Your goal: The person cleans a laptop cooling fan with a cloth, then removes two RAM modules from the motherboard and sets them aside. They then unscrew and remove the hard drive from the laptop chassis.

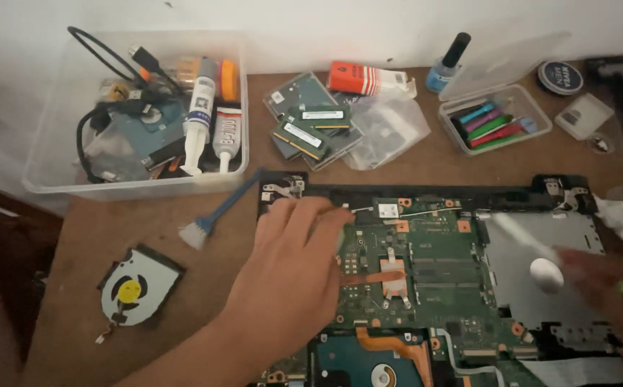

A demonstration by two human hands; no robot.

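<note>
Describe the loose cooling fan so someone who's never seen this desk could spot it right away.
Start at the opened laptop that the left hand rests on, then look to the bare wooden desk to its left. The cooling fan lies there alone, below the small blue brush: a flat black casing with pale blades and a yellow round centre.

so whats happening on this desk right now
A person is working on an opened laptop with its green circuit board exposed. Their left hand rests flat on the board's left part, near the copper heat pipe. Their right hand, blurred, holds something thin with a green bit over the bare metal bay; I cannot tell what it is. A removed cooling fan and a blue brush lie on the desk to the left, below a clear plastic box of parts.
</note>
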